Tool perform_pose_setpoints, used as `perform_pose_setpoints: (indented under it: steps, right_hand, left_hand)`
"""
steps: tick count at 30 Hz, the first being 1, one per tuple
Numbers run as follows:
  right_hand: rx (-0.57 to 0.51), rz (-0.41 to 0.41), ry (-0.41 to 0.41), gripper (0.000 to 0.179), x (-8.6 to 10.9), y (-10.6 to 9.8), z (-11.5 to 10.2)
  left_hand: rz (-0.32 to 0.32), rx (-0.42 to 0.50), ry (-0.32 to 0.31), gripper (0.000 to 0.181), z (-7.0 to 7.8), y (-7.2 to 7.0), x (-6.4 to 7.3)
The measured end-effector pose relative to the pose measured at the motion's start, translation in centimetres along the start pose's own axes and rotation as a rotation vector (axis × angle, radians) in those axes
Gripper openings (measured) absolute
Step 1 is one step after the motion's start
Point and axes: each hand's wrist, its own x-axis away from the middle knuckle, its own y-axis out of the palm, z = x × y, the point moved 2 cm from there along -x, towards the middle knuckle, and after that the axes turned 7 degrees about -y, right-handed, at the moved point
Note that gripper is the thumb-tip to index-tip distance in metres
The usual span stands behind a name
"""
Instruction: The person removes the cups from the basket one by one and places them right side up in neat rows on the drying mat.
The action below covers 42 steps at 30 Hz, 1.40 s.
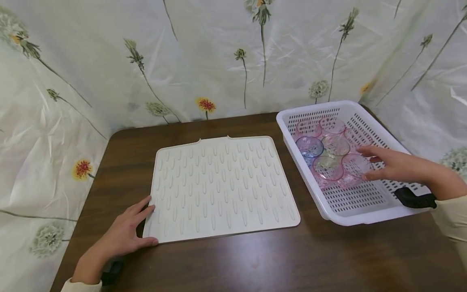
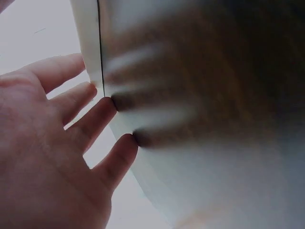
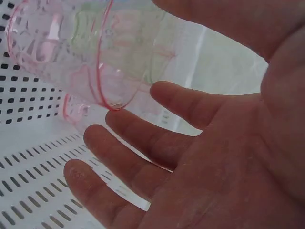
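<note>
Left hand, grip spread, touches the white mat along its left edge; right hand, fingers spread, perhaps touches a pink cup in the basket.

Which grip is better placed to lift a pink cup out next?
Probably the right grip: it reaches into the white basket, right beside a pink cup. The left grip is farther off, touching the white mat along its left edge.

Bare hands, cream sleeves, black wrist devices
</note>
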Motion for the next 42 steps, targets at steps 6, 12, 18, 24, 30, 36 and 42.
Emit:
perform_pose_setpoints:
  steps: [6,12,18,24,30,36,42]
  right_hand:
    - [-0.014,-0.044,-0.001,0.084,-0.5,0.2,1.0]
    - [-0.046,-0.081,-0.030,0.087,-1.0,0.4,1.7]
    - [-0.068,-0.097,-0.058,0.093,-1.1,0.9,1.9]
    - [-0.079,-0.083,-0.073,0.095,-1.1,1.3,2.4]
    - [-0.056,-0.074,-0.084,0.092,-1.5,1.4,2.5]
    - [-0.039,-0.055,-0.083,0.091,-1.6,0.9,1.9]
    - [-0.017,-0.005,-0.061,0.092,-0.9,0.1,1.9]
  left_hand:
    - [-0.002,0.013,0.004,0.092,-0.1,0.3,0.1]
    - [0.004,0.021,-0.005,0.093,-0.5,0.4,0.3]
    - [0.009,0.024,-0.019,0.093,-0.5,0.2,0.2]
    - [-0.011,0.032,-0.027,0.092,0.0,0.1,-0.3]
    - [-0.089,0.023,-0.082,0.096,0.5,-0.1,-0.6]
    - [-0.122,0.033,-0.127,0.096,0.6,-0.3,-0.6]
    - [-0.116,0.028,-0.135,0.098,0.6,-0.3,-0.5]
